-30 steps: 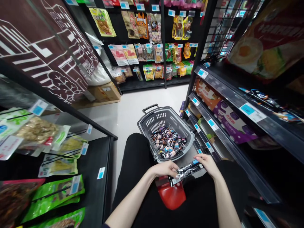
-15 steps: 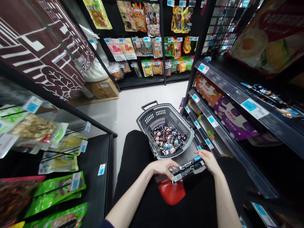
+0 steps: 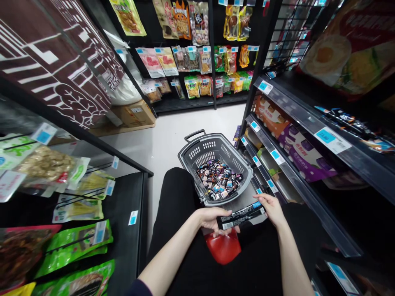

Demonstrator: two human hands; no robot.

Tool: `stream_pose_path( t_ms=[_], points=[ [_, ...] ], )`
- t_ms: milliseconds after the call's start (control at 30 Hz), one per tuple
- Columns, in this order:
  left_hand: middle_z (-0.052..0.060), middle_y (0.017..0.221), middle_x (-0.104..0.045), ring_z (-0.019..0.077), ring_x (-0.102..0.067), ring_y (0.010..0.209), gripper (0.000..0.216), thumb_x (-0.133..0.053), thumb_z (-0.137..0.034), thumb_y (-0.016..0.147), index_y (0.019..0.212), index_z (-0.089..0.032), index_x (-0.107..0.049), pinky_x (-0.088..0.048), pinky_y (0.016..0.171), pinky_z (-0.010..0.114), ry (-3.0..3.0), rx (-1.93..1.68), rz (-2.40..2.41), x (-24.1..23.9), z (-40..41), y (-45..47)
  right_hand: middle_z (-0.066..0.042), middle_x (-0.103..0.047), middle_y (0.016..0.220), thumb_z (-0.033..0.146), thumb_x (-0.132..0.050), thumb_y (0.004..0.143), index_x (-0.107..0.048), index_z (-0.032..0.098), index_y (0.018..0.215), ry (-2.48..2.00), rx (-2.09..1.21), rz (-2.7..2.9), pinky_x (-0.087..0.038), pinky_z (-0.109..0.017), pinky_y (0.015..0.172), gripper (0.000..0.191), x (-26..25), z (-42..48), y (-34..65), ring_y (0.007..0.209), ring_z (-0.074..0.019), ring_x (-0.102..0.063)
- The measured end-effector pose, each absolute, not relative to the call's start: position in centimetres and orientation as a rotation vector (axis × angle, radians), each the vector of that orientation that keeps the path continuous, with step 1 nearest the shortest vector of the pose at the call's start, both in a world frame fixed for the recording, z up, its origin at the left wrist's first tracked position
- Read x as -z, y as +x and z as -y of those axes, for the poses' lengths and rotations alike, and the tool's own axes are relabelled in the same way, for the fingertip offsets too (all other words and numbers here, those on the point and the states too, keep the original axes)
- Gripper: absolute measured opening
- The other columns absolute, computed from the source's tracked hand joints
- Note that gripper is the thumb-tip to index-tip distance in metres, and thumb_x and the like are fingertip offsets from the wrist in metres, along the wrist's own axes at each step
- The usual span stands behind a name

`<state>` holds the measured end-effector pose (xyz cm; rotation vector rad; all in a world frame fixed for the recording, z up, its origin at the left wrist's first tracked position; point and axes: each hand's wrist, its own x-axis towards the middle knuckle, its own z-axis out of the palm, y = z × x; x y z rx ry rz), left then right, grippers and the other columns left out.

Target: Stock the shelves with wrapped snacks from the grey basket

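I hold a long, flat stack of black snack packets [image 3: 240, 216] between both hands, level over my lap. My left hand [image 3: 211, 218] grips its left end with the fingers curled under. My right hand [image 3: 271, 207] clasps the right end, where a blue patch shows. A red plastic stool seat [image 3: 224, 248] shows just below the packets, between my black-clad legs. A grey plastic shopping basket [image 3: 197, 154] stands on the floor straight ahead, holding a pile of several small wrapped packets [image 3: 219, 179].
Black shelves [image 3: 296, 119] with blue price tags and purple and orange packs rise close on my right. On my left, hooks carry green and clear snack bags [image 3: 74, 242]. A cardboard box [image 3: 135, 115] lies on the floor by the far hanging rack.
The packets have turned from a tilted, foil-side-up position to lie flatter and darker. My hands and the view have shifted slightly upward.
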<state>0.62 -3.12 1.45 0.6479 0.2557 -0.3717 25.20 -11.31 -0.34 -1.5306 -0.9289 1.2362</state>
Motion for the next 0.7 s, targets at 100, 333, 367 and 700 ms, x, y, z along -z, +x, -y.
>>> stream_pose_path(
  t_ms=[100,333,367,700],
  points=[
    [0.003,0.064,-0.051,0.0076,-0.042,0.047,0.058,-0.049,-0.058,0.077,0.097,-0.006,-0.062,-0.028,0.033,0.017,0.597,0.394,-0.301,-0.96,3.08,0.44,-0.001,-0.055,0.054,0.055,-0.06,0.07,-0.07,0.017,0.086,-1.546,-1.215,0.932,-0.022,-0.021,0.031,0.043,0.17,11.12,24.97,0.032,-0.0059,-0.033],
    [0.002,0.062,-0.043,0.006,-0.033,0.044,0.061,-0.05,-0.061,0.074,0.096,-0.004,-0.06,-0.015,0.032,0.018,0.528,0.381,-0.338,-0.9,3.07,0.44,-0.002,-0.057,0.058,0.056,-0.058,0.07,-0.07,0.017,0.085,-1.556,-1.179,0.909,-0.021,-0.021,0.032,0.043,0.15,11.06,24.87,0.034,-0.006,-0.034],
    [0.002,0.061,-0.043,0.0064,-0.033,0.044,0.062,-0.05,-0.061,0.074,0.097,-0.004,-0.06,-0.014,0.032,0.018,0.526,0.379,-0.336,-0.89,3.06,0.46,-0.001,-0.056,0.055,0.056,-0.058,0.07,-0.07,0.017,0.087,-1.557,-1.177,0.899,-0.02,-0.021,0.032,0.043,0.19,11.05,24.84,0.033,-0.0061,-0.033],
    [0.001,0.056,-0.04,0.007,-0.031,0.042,0.066,-0.047,-0.064,0.072,0.094,-0.003,-0.059,-0.009,0.031,0.017,0.491,0.363,-0.372,-0.83,2.97,0.56,0.001,-0.05,0.048,0.055,-0.061,0.069,-0.07,0.016,0.082,-1.552,-1.193,0.819,-0.018,-0.021,0.032,0.042,0.39,10.86,24.56,0.031,-0.0062,-0.03]
  ],
)
